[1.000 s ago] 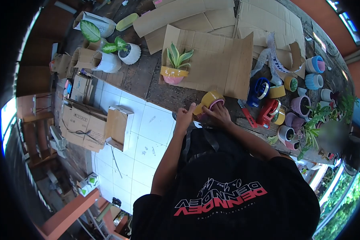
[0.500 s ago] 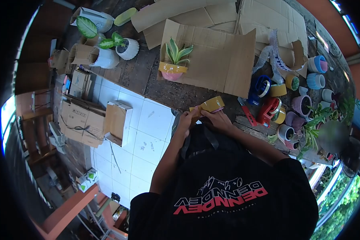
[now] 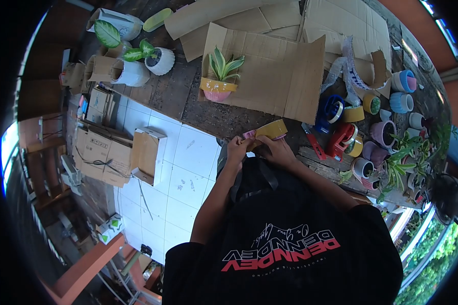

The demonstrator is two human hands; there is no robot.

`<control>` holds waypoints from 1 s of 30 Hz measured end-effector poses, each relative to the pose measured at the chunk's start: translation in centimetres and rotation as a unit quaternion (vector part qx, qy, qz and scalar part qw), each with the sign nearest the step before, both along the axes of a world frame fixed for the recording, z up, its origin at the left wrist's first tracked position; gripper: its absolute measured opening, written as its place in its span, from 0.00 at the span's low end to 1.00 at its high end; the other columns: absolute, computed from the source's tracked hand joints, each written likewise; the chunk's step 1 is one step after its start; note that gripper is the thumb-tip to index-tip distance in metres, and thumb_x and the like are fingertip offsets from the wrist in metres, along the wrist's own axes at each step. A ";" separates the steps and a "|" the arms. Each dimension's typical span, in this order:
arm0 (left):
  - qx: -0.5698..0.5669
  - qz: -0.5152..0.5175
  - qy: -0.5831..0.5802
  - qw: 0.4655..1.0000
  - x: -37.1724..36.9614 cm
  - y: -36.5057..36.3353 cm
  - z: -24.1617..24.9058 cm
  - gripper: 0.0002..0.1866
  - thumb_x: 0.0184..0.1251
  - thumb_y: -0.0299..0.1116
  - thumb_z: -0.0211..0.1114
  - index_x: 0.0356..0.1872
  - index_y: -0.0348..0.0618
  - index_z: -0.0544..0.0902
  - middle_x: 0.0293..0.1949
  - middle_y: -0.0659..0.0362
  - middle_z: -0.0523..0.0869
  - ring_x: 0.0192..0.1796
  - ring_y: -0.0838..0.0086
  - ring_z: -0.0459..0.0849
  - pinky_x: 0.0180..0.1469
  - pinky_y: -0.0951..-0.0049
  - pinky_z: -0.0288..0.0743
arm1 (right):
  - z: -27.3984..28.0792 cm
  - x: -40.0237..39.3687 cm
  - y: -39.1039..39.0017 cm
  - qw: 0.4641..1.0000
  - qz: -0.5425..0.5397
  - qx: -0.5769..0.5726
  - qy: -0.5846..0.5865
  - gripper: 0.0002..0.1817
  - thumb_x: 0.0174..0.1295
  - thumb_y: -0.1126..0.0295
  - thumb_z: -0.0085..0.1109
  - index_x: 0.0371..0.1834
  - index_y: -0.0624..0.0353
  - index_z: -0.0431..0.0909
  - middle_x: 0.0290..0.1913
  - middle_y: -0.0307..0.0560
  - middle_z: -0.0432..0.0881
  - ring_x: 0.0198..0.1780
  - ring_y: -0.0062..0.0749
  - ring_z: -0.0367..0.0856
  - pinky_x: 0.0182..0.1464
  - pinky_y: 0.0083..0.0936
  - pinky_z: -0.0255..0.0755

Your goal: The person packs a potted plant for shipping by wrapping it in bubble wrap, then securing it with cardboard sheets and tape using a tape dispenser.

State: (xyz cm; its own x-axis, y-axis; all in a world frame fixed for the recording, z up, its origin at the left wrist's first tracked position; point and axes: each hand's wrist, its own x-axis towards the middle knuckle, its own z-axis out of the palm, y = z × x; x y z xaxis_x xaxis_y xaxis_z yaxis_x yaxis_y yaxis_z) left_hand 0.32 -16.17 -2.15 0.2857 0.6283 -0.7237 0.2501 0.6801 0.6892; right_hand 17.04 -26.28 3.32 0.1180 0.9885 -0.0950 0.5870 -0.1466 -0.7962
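A roll of yellow-brown packing tape (image 3: 273, 130) is in my hands at the table's front edge, with some pink showing at its side. My right hand (image 3: 278, 151) has its fingers closed on the roll from below. My left hand (image 3: 236, 151) is beside it, fingers pinched at the tape's left end; the exact contact is partly hidden. Beyond them stands a potted plant (image 3: 222, 71) in a pink pot (image 3: 218, 95) with a band of yellow tape around its upper part. It stands at the left edge of an opened cardboard sheet (image 3: 269, 71).
Right of my hands lie a red-handled cutter (image 3: 314, 142), a blue tape dispenser (image 3: 330, 113) and a red tape dispenser (image 3: 341, 144). Several potted plants (image 3: 392, 170) crowd the right side. White pots (image 3: 160, 62) stand at the left. Cardboard boxes (image 3: 99, 155) rest below on the left.
The tape roll has turned slightly in my hands, and more pink shows at its left end. My left hand has shifted a little. The view has moved slightly.
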 end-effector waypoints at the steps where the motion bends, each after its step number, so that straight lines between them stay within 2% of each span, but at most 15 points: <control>1: 0.002 -0.019 0.005 1.000 -0.2 0.1 -0.2 0.18 0.63 0.37 0.76 0.26 0.52 0.71 0.26 0.69 0.73 0.29 0.85 0.70 0.32 0.79 0.65 | 0.0 0.0 0.0 1.000 -0.002 -0.012 -0.009 0.22 0.65 0.62 0.62 0.62 0.45 0.75 0.57 0.58 0.79 0.58 0.63 0.76 0.59 0.51 0.72; 2: 0.004 -0.038 0.009 0.999 -0.4 0.3 -0.3 0.17 0.64 0.39 0.76 0.27 0.52 0.72 0.27 0.69 0.75 0.30 0.84 0.71 0.33 0.80 0.66 | 0.1 0.0 0.0 1.000 -0.005 -0.024 -0.018 0.21 0.65 0.62 0.62 0.62 0.44 0.75 0.57 0.58 0.79 0.58 0.63 0.76 0.59 0.51 0.72; 5: -0.032 -0.029 0.008 0.999 -0.3 0.6 0.1 0.24 0.61 0.39 0.79 0.23 0.53 0.67 0.24 0.71 0.69 0.28 0.86 0.66 0.30 0.79 0.61 | -0.5 -0.1 -0.1 0.998 -0.015 -0.044 -0.036 0.21 0.65 0.63 0.60 0.62 0.41 0.75 0.57 0.58 0.79 0.59 0.63 0.76 0.59 0.52 0.73; 8: -0.038 -0.063 -0.024 0.997 -1.0 1.1 -0.5 0.23 0.60 0.41 0.80 0.25 0.52 0.68 0.25 0.71 0.69 0.28 0.86 0.67 0.30 0.80 0.61 | -0.5 -0.2 -0.3 0.997 -0.011 -0.049 -0.062 0.22 0.64 0.66 0.58 0.63 0.39 0.75 0.57 0.59 0.78 0.60 0.64 0.75 0.58 0.53 0.75; 11: 0.040 -0.124 -0.077 0.988 -1.0 0.4 1.0 0.23 0.61 0.42 0.79 0.27 0.52 0.68 0.26 0.71 0.69 0.28 0.85 0.66 0.30 0.79 0.62 | -0.9 -0.3 0.0 0.995 -0.019 -0.054 -0.083 0.25 0.63 0.69 0.57 0.64 0.37 0.75 0.58 0.61 0.76 0.59 0.66 0.75 0.56 0.53 0.77; 14: 0.072 -0.134 -0.021 0.988 -1.4 0.7 -0.5 0.21 0.64 0.42 0.77 0.32 0.50 0.69 0.30 0.70 0.72 0.31 0.86 0.70 0.33 0.79 0.67 | -0.5 -0.2 0.2 0.994 -0.021 -0.072 -0.078 0.27 0.62 0.70 0.56 0.67 0.35 0.72 0.59 0.63 0.74 0.59 0.68 0.76 0.56 0.54 0.77; 17: 0.131 -0.133 0.057 0.981 -0.7 0.6 -0.6 0.22 0.65 0.42 0.76 0.29 0.48 0.67 0.27 0.69 0.67 0.29 0.83 0.64 0.30 0.76 0.62 | -0.3 -0.1 0.3 0.993 -0.014 -0.075 -0.088 0.29 0.62 0.70 0.56 0.69 0.34 0.70 0.59 0.64 0.74 0.59 0.69 0.76 0.55 0.54 0.78; 20: 0.296 -0.149 0.088 0.939 0.1 0.4 -0.2 0.23 0.67 0.40 0.73 0.27 0.42 0.65 0.23 0.64 0.62 0.28 0.78 0.61 0.28 0.71 0.59 | -1.1 -0.1 0.1 0.993 -0.013 -0.079 -0.089 0.29 0.63 0.70 0.55 0.69 0.33 0.69 0.58 0.64 0.74 0.58 0.69 0.76 0.55 0.55 0.78; 23: 0.309 -0.142 0.094 0.936 0.7 0.2 1.1 0.23 0.71 0.38 0.70 0.28 0.40 0.64 0.22 0.61 0.60 0.27 0.76 0.60 0.28 0.70 0.58 | -0.8 -0.2 0.1 0.991 -0.008 -0.087 -0.100 0.29 0.64 0.69 0.53 0.70 0.33 0.69 0.57 0.65 0.75 0.58 0.68 0.77 0.56 0.55 0.77; 26: 0.302 -0.139 0.078 0.940 0.1 0.0 -0.2 0.23 0.71 0.40 0.70 0.27 0.42 0.65 0.22 0.64 0.61 0.26 0.78 0.60 0.28 0.71 0.58 | -0.8 -0.2 -0.1 0.987 0.017 -0.089 -0.134 0.28 0.65 0.68 0.52 0.70 0.34 0.69 0.56 0.65 0.75 0.58 0.65 0.77 0.59 0.54 0.75; 29: 0.248 -0.139 0.015 0.959 -1.0 0.2 -1.9 0.23 0.71 0.41 0.70 0.26 0.44 0.65 0.22 0.67 0.63 0.27 0.81 0.61 0.28 0.74 0.58 | -1.6 -0.3 -0.4 0.985 0.022 -0.058 -0.163 0.28 0.66 0.69 0.51 0.70 0.34 0.71 0.55 0.64 0.76 0.57 0.64 0.78 0.60 0.52 0.74; 30: 0.180 -0.134 -0.009 0.975 -1.2 0.4 -1.9 0.23 0.71 0.42 0.70 0.25 0.45 0.66 0.22 0.68 0.63 0.27 0.82 0.61 0.28 0.75 0.59 | -1.6 -0.5 -0.4 0.984 0.020 -0.043 -0.171 0.28 0.66 0.70 0.51 0.70 0.33 0.72 0.54 0.64 0.76 0.56 0.64 0.78 0.60 0.52 0.74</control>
State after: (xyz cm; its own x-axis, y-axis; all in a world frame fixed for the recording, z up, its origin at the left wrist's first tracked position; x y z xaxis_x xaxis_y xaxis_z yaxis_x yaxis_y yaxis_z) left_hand -0.90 -15.74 -4.05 0.4842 0.7418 -0.4640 0.3714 0.3060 0.8766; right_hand 16.57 -26.65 1.69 0.1192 0.9830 -0.1395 0.8250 -0.1762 -0.5370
